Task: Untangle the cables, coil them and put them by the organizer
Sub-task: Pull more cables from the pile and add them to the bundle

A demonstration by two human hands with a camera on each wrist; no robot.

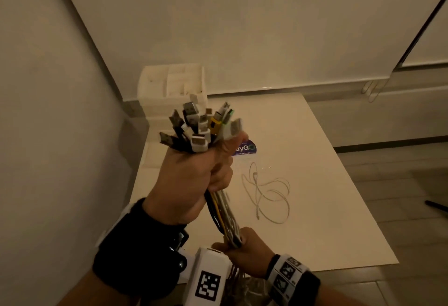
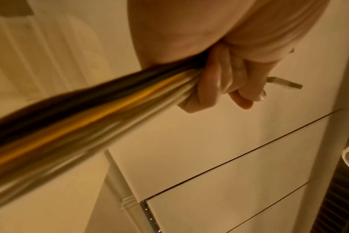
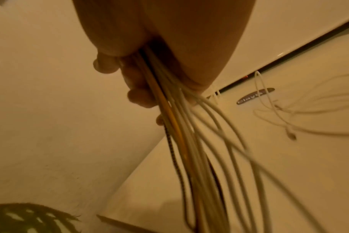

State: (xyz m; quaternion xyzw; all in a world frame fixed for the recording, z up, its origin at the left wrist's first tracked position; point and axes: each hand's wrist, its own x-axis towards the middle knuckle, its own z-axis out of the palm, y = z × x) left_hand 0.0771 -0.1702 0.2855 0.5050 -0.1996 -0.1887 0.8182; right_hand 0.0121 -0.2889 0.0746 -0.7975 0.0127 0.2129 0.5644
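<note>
Many cables [image 1: 221, 211] are bunched in both hands above the white desk [image 1: 327, 208]. The left hand [image 1: 191, 179] has a tight grip near the top, fingers curled all round the bunch, with the plugs [image 1: 201, 128] poking up. The right hand [image 1: 244, 250] grips the bunch lower down. One white cable [image 1: 269, 196] lies loose on the desk. The white organizer [image 1: 169, 89] sits at the desk's far corner.

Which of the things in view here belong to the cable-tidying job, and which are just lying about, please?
Belong to the job:
- cable bundle, gripped by left hand and right hand
- loose white cable on the table
- white organizer

Just lying about:
- purple sticker
- table
</note>
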